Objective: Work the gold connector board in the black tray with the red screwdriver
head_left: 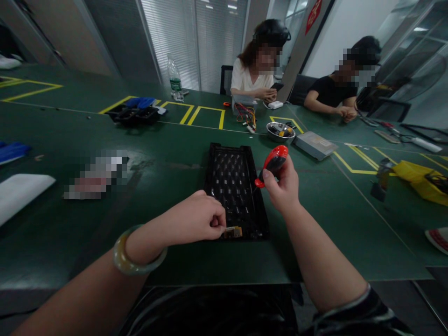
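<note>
Tray [229, 172] lengthwise ahead, right fingers [271, 182] gripping screwdriver [275, 160] tip down, left fingers [219, 218] pinching component [238, 231]

I have my bare left forearm [94, 284] reaching in from the lower left, the bare left hand [199, 214] back upward, fingers curled and the thumb closed toward the forefinger in a pinch. My bare right forearm [318, 252] slants up from the lower right, its bare right hand [284, 185] raised higher, fingers wrapped in a grip.
</note>
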Demonstrator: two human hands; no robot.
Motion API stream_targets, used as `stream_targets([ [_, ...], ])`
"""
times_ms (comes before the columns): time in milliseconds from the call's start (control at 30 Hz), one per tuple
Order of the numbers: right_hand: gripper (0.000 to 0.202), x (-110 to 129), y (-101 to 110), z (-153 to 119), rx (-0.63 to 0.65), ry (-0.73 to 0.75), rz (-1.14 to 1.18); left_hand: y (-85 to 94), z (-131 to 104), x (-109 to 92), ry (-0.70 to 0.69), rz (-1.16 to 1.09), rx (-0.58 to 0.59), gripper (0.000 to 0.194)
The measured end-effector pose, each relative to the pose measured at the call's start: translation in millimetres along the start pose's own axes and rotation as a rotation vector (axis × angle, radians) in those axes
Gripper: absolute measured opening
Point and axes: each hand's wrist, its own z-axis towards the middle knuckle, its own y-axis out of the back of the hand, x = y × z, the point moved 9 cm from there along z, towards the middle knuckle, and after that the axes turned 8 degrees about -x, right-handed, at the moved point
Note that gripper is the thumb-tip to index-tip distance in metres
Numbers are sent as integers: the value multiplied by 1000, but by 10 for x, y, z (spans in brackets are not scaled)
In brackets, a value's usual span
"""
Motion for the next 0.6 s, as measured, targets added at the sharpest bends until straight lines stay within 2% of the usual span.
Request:
stream_targets([
  [300,18,22,-2,8,-3,14,0,-37,-11,-93,-42,101,-16,12],
  [600,19,-11,-7,10,-1,5,13,71,-45,-162,-50,167,-40,12],
])
